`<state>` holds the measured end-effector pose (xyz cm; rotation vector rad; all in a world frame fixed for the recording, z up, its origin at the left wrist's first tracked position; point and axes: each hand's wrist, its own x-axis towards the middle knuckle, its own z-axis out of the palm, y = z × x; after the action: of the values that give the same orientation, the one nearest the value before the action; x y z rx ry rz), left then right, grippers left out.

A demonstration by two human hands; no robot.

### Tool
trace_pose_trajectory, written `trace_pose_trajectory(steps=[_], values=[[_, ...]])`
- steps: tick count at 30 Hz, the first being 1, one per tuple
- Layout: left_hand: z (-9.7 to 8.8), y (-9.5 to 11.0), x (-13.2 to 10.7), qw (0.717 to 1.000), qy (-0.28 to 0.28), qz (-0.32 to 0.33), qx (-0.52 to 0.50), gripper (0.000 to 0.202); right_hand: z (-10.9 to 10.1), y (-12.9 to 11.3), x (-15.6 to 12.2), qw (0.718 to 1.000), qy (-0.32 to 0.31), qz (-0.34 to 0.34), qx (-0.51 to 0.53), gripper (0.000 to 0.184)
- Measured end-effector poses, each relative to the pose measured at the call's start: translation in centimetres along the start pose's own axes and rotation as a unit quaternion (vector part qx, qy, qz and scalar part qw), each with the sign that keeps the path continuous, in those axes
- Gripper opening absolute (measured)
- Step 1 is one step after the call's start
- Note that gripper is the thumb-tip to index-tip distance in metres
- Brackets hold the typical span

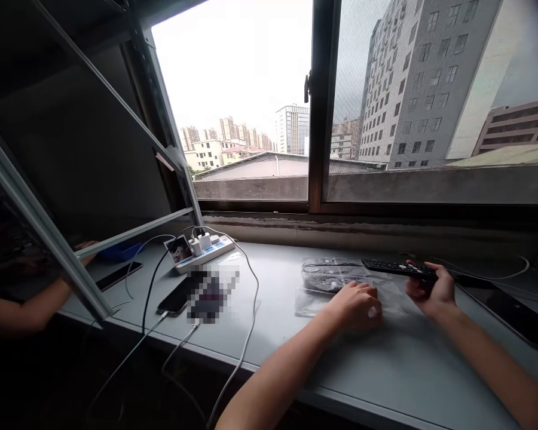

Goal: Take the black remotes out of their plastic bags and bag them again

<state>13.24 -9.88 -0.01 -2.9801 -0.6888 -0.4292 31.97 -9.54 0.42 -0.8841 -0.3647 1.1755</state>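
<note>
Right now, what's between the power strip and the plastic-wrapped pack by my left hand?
In the head view, a white cable curves between the power strip and the plastic-wrapped pack, with grey desktop from the cable to the pack.

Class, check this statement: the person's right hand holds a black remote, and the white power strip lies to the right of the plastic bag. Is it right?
Not quite: the white power strip lies to the left of the plastic bag, as the head view shows. The person's right hand does hold a black remote.
</note>
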Motion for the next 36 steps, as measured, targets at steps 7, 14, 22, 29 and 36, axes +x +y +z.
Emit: trace_pose_trajectory(steps=[7, 14, 22, 29, 36], values=[[-2.5, 0.1, -0.2, 0.991, 0.088, -0.075, 0.062, 0.019, -0.3, -0.7, 0.3, 1.0, 0.004, -0.02, 0.004, 0.021], [-1.9, 1.4, 0.1, 0.996, 0.034, -0.06, 0.053, 0.014, -0.4, -0.8, 0.4, 1.0, 0.015, -0.01, -0.007, 0.025], [-2.0, 0.5, 0.4, 0.973, 0.123, -0.128, 0.144, 0.041, 0.1, -1.1, -0.2, 0.999, 0.016, 0.013, 0.032, 0.022], [-2.1, -1.3, 0.5, 0.949, 0.156, -0.201, 0.183, 0.047, 0.4, -1.2, 0.0, 0.999, 0.01, -0.023, 0.021, 0.03], [-1.9, -2.7, 0.4, 0.954, 0.112, -0.238, 0.145, 0.02, 1.4, -0.7, -0.8, 0.983, -0.007, -0.141, -0.12, 0.04]])
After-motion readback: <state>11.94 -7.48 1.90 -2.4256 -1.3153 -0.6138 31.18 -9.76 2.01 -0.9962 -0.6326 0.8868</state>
